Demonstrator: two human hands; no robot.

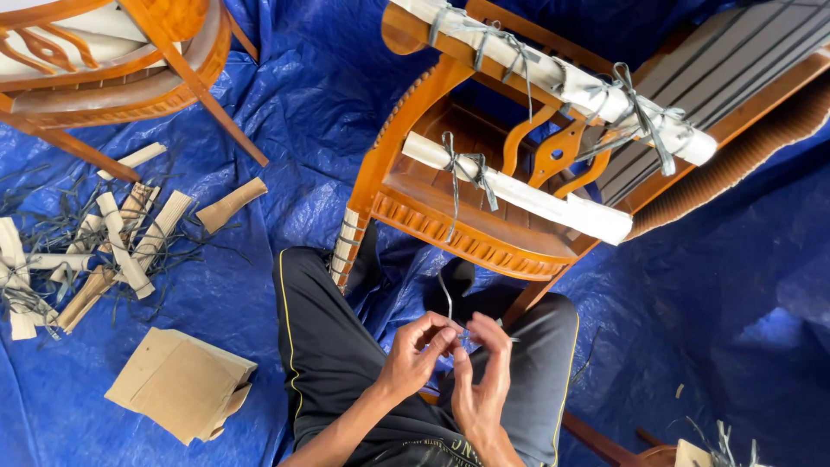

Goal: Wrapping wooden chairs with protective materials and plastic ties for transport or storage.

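pinching grey strap (447, 303) beside folded tan cardboard (181, 383).

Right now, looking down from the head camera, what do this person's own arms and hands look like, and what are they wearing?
Both the left hand and the right hand are bare: no gloves, rings or watch visible. The forearms are uncovered too, with no sleeves reaching into view. Below them the person wears black trousers with a thin yellow stripe down each outer seam.
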